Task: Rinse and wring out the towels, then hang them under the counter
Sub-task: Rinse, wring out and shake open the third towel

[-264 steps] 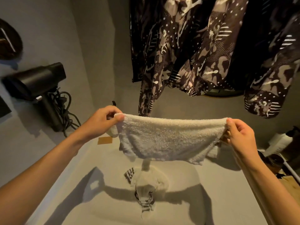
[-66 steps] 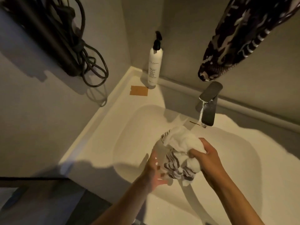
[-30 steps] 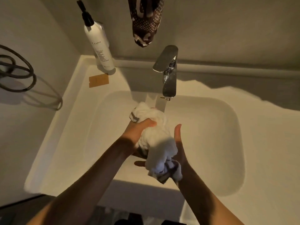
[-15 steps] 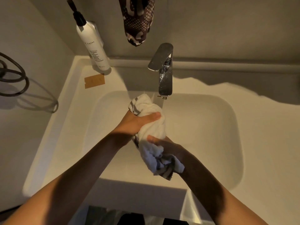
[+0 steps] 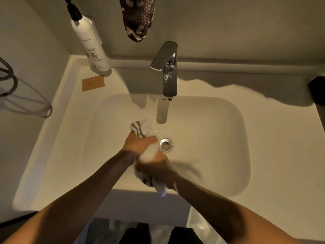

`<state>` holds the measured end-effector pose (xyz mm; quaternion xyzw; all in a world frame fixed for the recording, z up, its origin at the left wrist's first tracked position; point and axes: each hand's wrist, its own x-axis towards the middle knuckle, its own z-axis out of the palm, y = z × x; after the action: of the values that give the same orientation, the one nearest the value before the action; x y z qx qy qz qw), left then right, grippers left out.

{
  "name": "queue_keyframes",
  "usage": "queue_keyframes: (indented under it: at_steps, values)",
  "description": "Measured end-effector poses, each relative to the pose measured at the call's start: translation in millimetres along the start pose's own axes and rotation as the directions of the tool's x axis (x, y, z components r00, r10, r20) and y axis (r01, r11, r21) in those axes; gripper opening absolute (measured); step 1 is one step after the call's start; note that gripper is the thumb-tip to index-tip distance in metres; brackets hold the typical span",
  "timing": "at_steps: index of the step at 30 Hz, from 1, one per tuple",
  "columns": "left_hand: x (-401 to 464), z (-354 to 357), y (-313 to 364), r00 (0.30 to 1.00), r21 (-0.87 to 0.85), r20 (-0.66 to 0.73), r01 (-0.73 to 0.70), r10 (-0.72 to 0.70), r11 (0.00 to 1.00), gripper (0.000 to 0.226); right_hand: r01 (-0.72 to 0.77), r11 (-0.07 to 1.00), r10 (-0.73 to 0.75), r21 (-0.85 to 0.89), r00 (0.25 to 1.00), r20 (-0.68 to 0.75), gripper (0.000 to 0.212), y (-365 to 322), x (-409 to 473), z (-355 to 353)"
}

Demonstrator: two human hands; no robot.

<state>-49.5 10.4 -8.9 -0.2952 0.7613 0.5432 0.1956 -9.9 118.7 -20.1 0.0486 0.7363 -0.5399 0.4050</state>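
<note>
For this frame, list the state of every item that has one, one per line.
towel: twisted into a rope, gripped at both ends over the basin
left hand: shut on the towel's far end
right hand: shut on the towel's near end, blurred
faucet: lever raised; flow hard to tell
drain: stopper visible, basin not filled
pump bottle: upright in the back left corner

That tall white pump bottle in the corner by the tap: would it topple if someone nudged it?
Probably yes. The pump bottle is tall and narrow on a small base, so a push near its black pump would likely tip it. It stands against the wall, which may catch it. How full, and so how heavy, it is cannot be told.
</note>
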Motion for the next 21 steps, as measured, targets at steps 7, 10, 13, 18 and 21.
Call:
queue_keyframes:
  at_steps: [7,10,13,18,21]
  values:
    - [-14,9,-5,0.998,-0.015,-0.051,0.045,-0.046,0.999,0.041,-0.114,0.993,0.109,-0.032,0.986,-0.123,0.018,10,-8,11]
    - [-15,4,-5,0.998,-0.103,-0.015,-0.065,0.064,0.993,0.027,-0.080,0.983,0.068,-0.168,0.995,-0.073,0.020,-1,-7,1]
    - [-27,-6,-2,0.992,-0.370,0.095,-0.037,0.078,0.928,0.027,-0.015,0.961,0.010,-0.277,1.000,-0.020,0.043,-16,2,-16]
    - [-27,-7,13,0.999,-0.563,-0.030,0.007,-0.030,0.826,0.046,0.078,0.897,-0.153,-0.435,0.978,-0.139,0.094,-31,3,-22]
    - [-20,-21,31,0.997,-0.665,-0.074,-0.060,0.014,0.745,0.016,0.203,0.975,-0.200,0.092,0.979,-0.038,0.081,-36,-15,-49]
